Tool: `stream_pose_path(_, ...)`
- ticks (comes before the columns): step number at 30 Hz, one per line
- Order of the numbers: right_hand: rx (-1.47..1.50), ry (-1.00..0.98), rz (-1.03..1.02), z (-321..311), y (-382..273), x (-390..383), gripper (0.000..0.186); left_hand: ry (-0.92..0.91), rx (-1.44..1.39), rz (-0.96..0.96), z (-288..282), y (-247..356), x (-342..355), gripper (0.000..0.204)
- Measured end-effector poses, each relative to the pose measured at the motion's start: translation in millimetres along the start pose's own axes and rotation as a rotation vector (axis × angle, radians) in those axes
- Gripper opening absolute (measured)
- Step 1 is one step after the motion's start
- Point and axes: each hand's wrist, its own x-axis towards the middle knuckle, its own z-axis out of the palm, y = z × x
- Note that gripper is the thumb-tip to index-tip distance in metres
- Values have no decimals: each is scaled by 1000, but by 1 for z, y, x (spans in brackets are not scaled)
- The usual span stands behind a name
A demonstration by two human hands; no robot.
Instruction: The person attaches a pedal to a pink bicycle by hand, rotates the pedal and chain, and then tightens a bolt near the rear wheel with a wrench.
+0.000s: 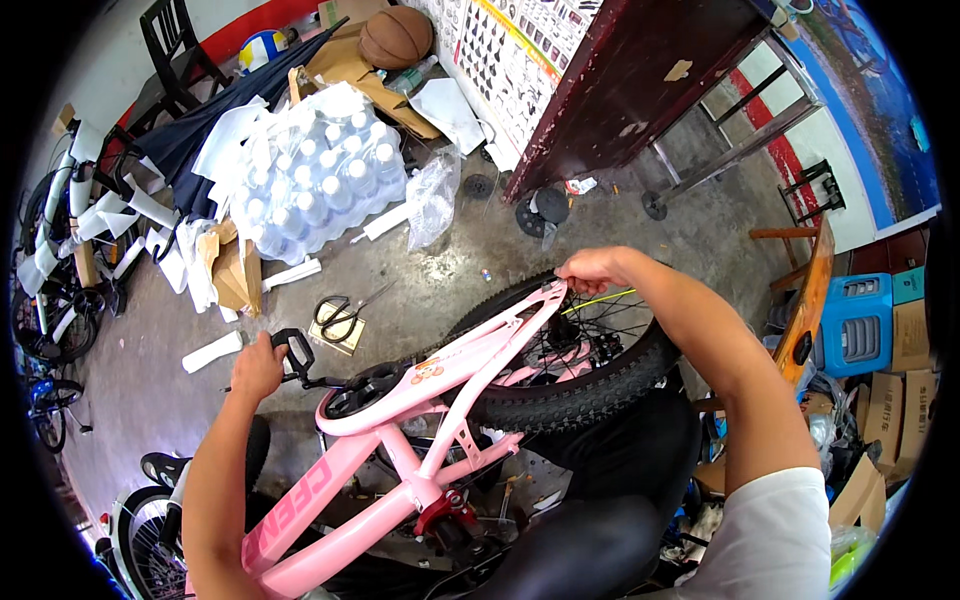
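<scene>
A pink bicycle frame (455,380) lies tilted across my legs, its rear end pointing away from me. Its rear wheel (560,400) has a knobby black tyre and dark spokes. On the left, my left hand (258,369) is closed round a black pedal (299,354) on the crank beside the pink chain cover. My right hand (594,270) pinches at the far tip of the frame, by the wheel's upper side. What its fingertips hold there is too small to make out. A yellow-green strip (600,299) shows just below those fingers.
Black-handled scissors (340,318) lie on a small card on the floor. Beyond are wrapped water bottles (320,175), cardboard and a basketball (395,38). Other bicycles (60,300) stand at left. A dark red cabinet (640,80), blue stool (857,325) and boxes (885,420) are at right.
</scene>
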Motion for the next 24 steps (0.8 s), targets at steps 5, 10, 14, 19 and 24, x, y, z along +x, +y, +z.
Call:
stream_pose_path(5,11,-66,46,-2,-5,-6,17,16,-10,24,2,-2,0,39)
stream_pose_path(10,16,-48,32,-1,-1,4,18,-3,4,9,3,0,2,39)
stream_pose_path(14,8,-124,4,-7,2,12,23,-16,-7,-1,0,1,2,40)
stream_pose_path(19,-105,175,-172,12,-11,2,26,-38,-19,-34,-1,-2,3,40)
stream_pose_path(24,-79,94,-389,8,-23,-18,23,-23,-22,-29,-4,4,0,41)
